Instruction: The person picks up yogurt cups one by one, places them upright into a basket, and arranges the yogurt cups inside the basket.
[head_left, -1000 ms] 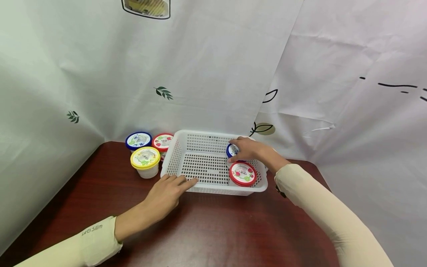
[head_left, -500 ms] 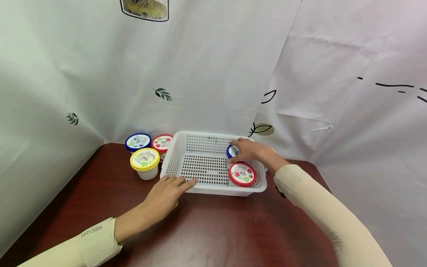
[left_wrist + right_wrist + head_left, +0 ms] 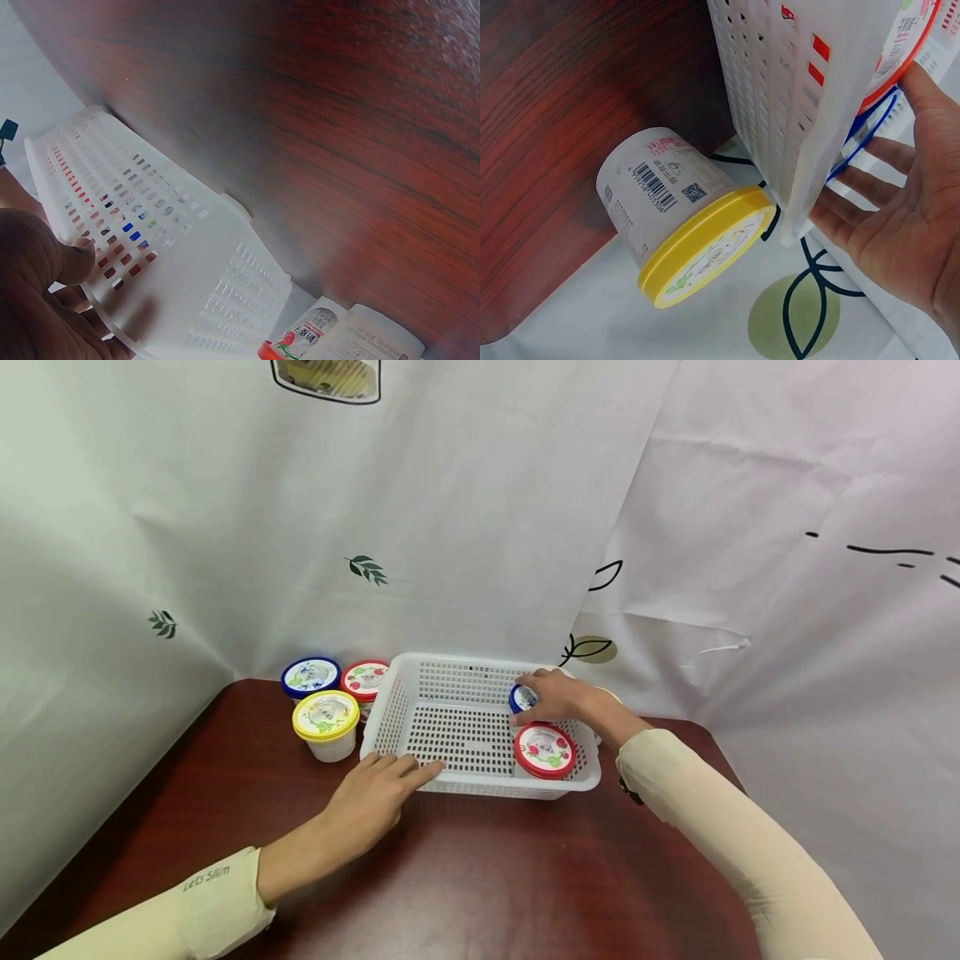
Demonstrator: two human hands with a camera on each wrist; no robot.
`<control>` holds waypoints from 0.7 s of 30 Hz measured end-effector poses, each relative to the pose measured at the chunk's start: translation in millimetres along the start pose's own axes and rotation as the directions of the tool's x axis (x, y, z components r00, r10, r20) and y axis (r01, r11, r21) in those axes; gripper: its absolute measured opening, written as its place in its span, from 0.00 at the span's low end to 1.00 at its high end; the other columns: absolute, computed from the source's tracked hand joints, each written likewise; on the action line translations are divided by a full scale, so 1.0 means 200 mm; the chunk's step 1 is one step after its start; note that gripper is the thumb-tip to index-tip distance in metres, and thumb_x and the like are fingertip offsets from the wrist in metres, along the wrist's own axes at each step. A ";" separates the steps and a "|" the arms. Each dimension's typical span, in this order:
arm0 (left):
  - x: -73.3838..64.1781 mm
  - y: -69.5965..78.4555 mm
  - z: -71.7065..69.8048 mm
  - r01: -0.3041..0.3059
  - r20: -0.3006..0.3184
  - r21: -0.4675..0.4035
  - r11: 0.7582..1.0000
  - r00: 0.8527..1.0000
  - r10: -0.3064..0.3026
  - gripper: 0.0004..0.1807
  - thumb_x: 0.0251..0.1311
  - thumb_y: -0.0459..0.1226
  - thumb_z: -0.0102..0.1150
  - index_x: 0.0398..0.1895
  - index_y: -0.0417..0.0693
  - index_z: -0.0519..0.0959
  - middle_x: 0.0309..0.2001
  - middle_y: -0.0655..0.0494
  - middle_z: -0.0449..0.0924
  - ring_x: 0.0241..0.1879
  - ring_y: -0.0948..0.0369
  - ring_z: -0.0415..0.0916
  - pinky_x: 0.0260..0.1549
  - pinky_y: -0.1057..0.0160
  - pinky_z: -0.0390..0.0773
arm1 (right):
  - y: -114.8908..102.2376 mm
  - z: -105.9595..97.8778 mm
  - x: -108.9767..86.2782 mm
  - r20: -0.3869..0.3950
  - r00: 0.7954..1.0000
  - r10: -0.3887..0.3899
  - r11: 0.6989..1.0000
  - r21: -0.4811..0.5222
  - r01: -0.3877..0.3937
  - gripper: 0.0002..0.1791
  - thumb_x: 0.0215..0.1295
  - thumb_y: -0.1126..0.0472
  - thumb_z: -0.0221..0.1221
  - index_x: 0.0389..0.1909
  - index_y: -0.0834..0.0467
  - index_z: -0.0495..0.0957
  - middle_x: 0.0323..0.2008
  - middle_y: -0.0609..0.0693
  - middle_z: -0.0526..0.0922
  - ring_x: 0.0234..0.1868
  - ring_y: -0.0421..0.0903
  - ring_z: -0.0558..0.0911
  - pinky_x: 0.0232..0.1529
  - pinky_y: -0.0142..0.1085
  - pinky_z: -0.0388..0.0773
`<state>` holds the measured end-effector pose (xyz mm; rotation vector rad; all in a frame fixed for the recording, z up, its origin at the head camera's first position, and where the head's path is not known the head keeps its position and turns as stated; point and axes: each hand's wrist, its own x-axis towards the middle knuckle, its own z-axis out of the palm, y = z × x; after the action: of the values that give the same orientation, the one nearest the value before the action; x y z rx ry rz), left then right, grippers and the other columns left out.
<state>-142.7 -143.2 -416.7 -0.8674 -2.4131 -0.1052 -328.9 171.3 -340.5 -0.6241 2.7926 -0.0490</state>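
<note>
A white perforated plastic basket (image 3: 450, 787) stands on the table. My left hand (image 3: 369, 797) grips its front-left rim; in the left wrist view the thumb lies on the outer wall with the fingers over the rim. Inside the basket's right end, my right hand (image 3: 558, 695) holds a blue-lidded tub (image 3: 524, 697) by its lid, thumb and fingers on opposite sides. The hand covers much of that tub. Just in front of it, also in the basket, sits a red-lidded tub (image 3: 545, 752).
Left of the basket stand a blue-lidded tub (image 3: 311, 675), a red-lidded tub (image 3: 365, 679) and a yellow-lidded tub (image 3: 327, 727). Another yellow-lidded tub (image 3: 682, 214) is beside the basket's right end, mostly hidden in the head view. A white printed curtain (image 3: 465, 527) hangs behind the table (image 3: 480, 877).
</note>
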 end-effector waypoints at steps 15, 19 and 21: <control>0.01 -0.01 0.00 -0.021 0.007 -0.004 1.000 1.000 0.021 0.39 0.50 0.22 0.70 0.67 0.57 0.88 0.42 0.59 0.87 0.38 0.54 0.83 0.40 0.56 0.77 | 0.05 0.00 -0.02 -0.035 0.999 -0.039 0.999 0.025 0.040 0.56 0.76 0.28 0.64 0.92 0.54 0.56 0.88 0.68 0.60 0.89 0.72 0.60 0.85 0.67 0.65; 0.01 -0.02 0.00 -0.023 0.015 -0.007 1.000 1.000 0.023 0.38 0.51 0.22 0.70 0.68 0.58 0.88 0.43 0.59 0.88 0.39 0.55 0.84 0.41 0.55 0.78 | 0.07 -0.02 -0.03 -0.053 0.997 -0.064 0.996 0.052 0.067 0.53 0.79 0.30 0.61 0.91 0.58 0.57 0.88 0.71 0.60 0.89 0.74 0.60 0.86 0.68 0.61; 0.01 -0.02 0.00 -0.023 0.014 -0.006 1.000 1.000 0.023 0.38 0.51 0.22 0.70 0.68 0.58 0.88 0.43 0.58 0.88 0.39 0.55 0.85 0.41 0.55 0.79 | 0.09 -0.04 -0.04 -0.071 0.995 -0.067 0.995 0.063 0.071 0.51 0.81 0.31 0.59 0.90 0.60 0.58 0.87 0.71 0.61 0.89 0.74 0.60 0.87 0.68 0.60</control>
<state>-145.9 -144.9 -415.0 -0.9018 -2.4164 -0.0982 -332.4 190.5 -332.4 -0.7160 2.8214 -0.1779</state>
